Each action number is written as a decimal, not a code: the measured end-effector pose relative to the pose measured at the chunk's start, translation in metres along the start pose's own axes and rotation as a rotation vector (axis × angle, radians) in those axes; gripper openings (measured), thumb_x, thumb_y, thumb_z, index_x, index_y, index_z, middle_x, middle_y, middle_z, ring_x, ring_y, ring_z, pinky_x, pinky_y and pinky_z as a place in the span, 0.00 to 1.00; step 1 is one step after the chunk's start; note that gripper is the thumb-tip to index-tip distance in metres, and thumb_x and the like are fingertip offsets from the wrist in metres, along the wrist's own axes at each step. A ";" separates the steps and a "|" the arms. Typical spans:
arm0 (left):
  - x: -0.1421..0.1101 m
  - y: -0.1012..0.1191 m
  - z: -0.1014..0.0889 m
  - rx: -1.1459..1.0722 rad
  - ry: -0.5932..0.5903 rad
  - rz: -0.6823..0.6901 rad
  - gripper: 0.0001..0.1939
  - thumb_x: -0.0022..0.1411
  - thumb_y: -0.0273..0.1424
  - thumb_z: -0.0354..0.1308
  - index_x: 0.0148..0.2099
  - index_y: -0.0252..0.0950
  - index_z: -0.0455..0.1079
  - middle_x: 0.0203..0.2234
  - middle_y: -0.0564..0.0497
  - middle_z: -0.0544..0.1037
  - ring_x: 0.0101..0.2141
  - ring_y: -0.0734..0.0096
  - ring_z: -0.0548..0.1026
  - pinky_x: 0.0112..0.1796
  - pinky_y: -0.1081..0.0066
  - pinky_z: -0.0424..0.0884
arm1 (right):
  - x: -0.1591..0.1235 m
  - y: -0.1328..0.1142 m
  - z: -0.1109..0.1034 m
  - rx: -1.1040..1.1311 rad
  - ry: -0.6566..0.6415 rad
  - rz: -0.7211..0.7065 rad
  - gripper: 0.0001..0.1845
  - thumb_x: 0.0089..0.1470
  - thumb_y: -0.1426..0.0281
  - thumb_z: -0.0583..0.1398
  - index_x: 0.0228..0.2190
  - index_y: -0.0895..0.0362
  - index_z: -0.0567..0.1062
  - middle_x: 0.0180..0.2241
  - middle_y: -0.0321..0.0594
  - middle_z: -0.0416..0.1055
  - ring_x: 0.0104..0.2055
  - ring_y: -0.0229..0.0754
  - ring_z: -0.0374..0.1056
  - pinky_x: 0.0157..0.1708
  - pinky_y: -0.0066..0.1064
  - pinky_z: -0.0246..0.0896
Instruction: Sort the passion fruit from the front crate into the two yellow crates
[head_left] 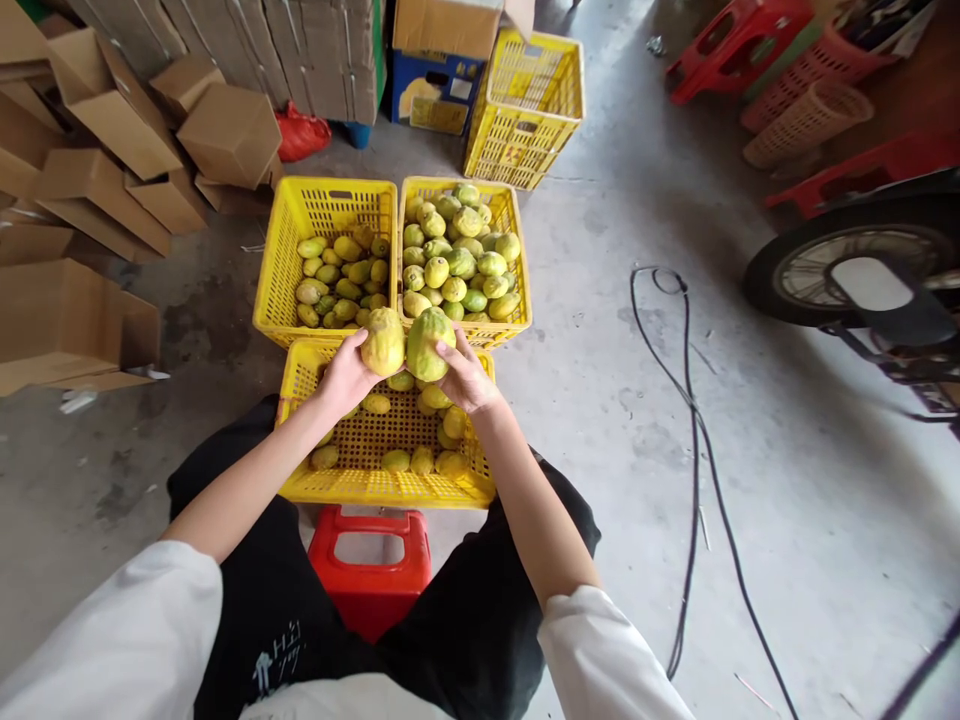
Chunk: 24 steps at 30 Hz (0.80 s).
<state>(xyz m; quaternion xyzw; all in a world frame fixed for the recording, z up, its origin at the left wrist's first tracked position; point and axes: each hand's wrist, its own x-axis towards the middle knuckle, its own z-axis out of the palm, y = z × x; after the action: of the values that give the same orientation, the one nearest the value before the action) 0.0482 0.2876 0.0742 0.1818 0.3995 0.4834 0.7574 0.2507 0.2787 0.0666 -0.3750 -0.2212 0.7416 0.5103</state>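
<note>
Side by side over the front crate, my two hands each grip one wrinkled oval fruit that looks like a passion fruit. My left hand [346,372] is closed around a mostly yellow fruit [383,342]. In my right hand [469,375] is a greener, mottled fruit [426,345], with my thumb across its side. Below them, the yellow front crate [386,487] holds scattered fruit, partly hidden by my hands. Behind it stand a left crate [268,265] with smaller-looking fruit and a right crate [523,270] heaped with yellow-green fruit.
A red stool [371,580] stands between my legs. Cardboard boxes [112,200] pile up at left. Another yellow crate [525,130] sits behind. On the right floor lies a looped black cable [694,420], near a motorbike wheel [855,265].
</note>
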 end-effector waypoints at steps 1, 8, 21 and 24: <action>-0.002 -0.001 0.001 0.013 -0.017 0.014 0.23 0.75 0.40 0.62 0.67 0.39 0.77 0.60 0.42 0.88 0.70 0.47 0.80 0.67 0.50 0.81 | 0.001 0.001 -0.001 0.002 -0.003 0.015 0.28 0.53 0.59 0.78 0.52 0.45 0.78 0.55 0.38 0.86 0.68 0.56 0.79 0.63 0.53 0.84; -0.001 0.006 -0.010 0.050 -0.104 -0.008 0.28 0.71 0.38 0.72 0.69 0.39 0.78 0.58 0.40 0.88 0.71 0.46 0.80 0.67 0.53 0.82 | 0.006 0.004 -0.005 0.055 -0.087 0.102 0.31 0.57 0.49 0.66 0.58 0.49 0.80 0.58 0.46 0.86 0.67 0.61 0.80 0.60 0.56 0.85; 0.010 0.000 -0.019 0.131 -0.128 -0.048 0.36 0.52 0.35 0.87 0.59 0.42 0.76 0.54 0.44 0.88 0.62 0.51 0.85 0.62 0.55 0.84 | 0.005 0.021 0.002 0.023 -0.002 0.019 0.38 0.46 0.38 0.78 0.51 0.46 0.83 0.54 0.46 0.88 0.71 0.62 0.77 0.63 0.55 0.83; 0.009 -0.011 -0.010 0.134 -0.096 -0.042 0.34 0.53 0.35 0.86 0.59 0.42 0.77 0.53 0.44 0.88 0.62 0.51 0.85 0.61 0.58 0.83 | 0.005 0.018 -0.003 0.031 0.027 0.047 0.35 0.52 0.37 0.74 0.50 0.45 0.82 0.53 0.44 0.88 0.72 0.61 0.76 0.63 0.57 0.84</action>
<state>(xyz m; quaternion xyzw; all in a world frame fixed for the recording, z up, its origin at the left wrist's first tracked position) 0.0488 0.2894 0.0572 0.2465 0.3980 0.4302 0.7719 0.2414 0.2766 0.0502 -0.3822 -0.1938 0.7515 0.5015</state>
